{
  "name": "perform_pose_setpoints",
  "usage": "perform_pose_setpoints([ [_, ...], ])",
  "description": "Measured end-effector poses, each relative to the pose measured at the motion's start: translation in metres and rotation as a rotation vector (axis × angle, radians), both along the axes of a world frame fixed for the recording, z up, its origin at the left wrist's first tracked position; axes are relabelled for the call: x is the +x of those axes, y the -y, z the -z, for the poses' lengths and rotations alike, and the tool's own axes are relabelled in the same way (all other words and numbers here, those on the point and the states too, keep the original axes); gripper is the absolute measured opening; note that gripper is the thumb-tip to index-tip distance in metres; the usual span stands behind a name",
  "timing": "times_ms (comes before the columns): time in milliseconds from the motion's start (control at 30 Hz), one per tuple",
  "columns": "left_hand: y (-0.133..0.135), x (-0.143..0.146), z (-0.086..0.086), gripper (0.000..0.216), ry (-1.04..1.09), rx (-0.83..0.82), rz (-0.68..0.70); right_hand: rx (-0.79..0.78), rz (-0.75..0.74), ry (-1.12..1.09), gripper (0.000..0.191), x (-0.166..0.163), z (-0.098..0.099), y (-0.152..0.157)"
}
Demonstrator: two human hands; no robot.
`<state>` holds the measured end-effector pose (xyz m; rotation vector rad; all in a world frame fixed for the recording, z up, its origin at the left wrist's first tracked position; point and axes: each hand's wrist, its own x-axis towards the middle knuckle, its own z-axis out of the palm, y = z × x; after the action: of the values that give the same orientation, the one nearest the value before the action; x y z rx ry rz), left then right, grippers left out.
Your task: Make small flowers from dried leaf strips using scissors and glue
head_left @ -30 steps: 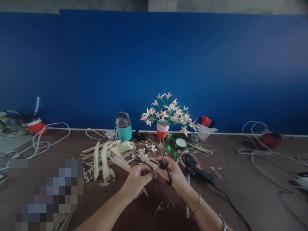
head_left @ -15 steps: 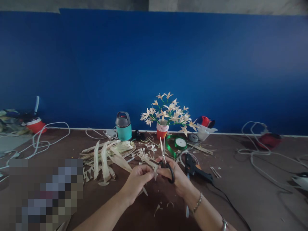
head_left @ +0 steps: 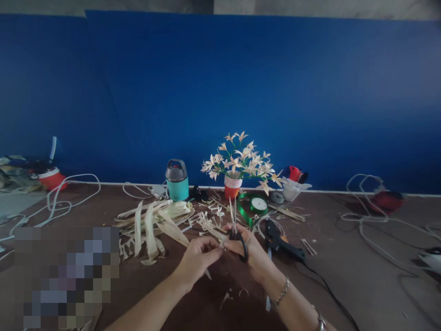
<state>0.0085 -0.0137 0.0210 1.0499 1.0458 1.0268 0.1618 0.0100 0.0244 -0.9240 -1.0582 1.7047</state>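
My left hand [head_left: 197, 261] is closed, thumb against fingertips, on a small pale strip of corn husk [head_left: 223, 242]. Most of that strip is hidden by the fingers. Scissors [head_left: 244, 248] with black handles sit in my right hand [head_left: 257, 258], their slightly parted blades pointing away from me. The right thumb and fingertips also meet the strip's edge, close to the left thumb. Just beyond both hands lie thin cut husk pieces [head_left: 206, 221]. Farther left is a pile of dried corn husks [head_left: 165, 214].
Husk flowers [head_left: 246, 158] stand in red-and-white paper cups [head_left: 233, 187]. Right of them lies a green ribbon spool [head_left: 258, 204]. A black glue gun [head_left: 282, 243] with its cord rests beside my right hand. A turquoise container [head_left: 178, 188] stands behind the husks, before a blue wall [head_left: 220, 82].
My left thumb has shifted slightly right, toward the right fingertips. The husk strip, which hung down between the hands, is now mostly covered. The scissors have hardly moved.
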Motion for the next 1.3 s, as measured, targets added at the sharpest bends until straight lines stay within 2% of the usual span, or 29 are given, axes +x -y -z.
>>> perform_pose_setpoints([
  [133,-0.001,-0.003,0.000,0.024,0.030,0.006,0.062,-0.029,0.006,-0.036,0.040,0.000,0.002,-0.001],
  [300,-0.005,-0.008,0.004,0.018,-0.022,0.090,0.101,-0.091,0.033,-0.065,0.039,0.000,0.004,-0.002],
  [500,-0.011,-0.017,0.002,0.019,-0.098,0.076,0.049,-0.039,0.069,-0.004,0.038,0.000,-0.001,-0.001],
  [600,-0.013,-0.023,0.000,0.021,-0.107,0.165,0.004,0.007,0.089,0.034,0.035,0.000,0.001,-0.001],
  [667,-0.016,-0.027,-0.002,0.019,-0.216,0.253,-0.025,0.023,0.106,0.081,0.034,0.000,0.005,-0.002],
  [767,-0.021,-0.035,-0.003,0.012,-0.537,0.391,-0.024,0.113,0.150,0.240,0.031,0.000,0.013,-0.006],
  [833,-0.023,-0.041,-0.004,0.008,-0.786,0.480,0.026,0.214,0.148,0.381,0.027,0.000,0.019,-0.009],
  [967,-0.020,-0.051,-0.008,0.007,-1.183,0.541,0.213,0.357,0.007,0.605,0.022,0.001,0.023,-0.009],
  [1067,-0.015,-0.056,-0.013,0.010,-1.266,0.522,0.340,0.467,0.009,0.820,0.020,0.000,0.021,-0.005],
  [1133,-0.013,-0.057,-0.015,0.011,-1.278,0.528,0.375,0.525,0.030,0.959,0.019,0.000,0.020,-0.003],
  [1200,-0.013,-0.056,-0.014,0.012,-1.292,0.541,0.371,0.569,0.051,1.067,0.024,0.001,0.020,-0.003],
  [1300,-0.016,-0.055,-0.008,0.021,-1.316,0.566,0.285,0.583,0.125,1.231,0.034,0.005,0.020,-0.005],
])
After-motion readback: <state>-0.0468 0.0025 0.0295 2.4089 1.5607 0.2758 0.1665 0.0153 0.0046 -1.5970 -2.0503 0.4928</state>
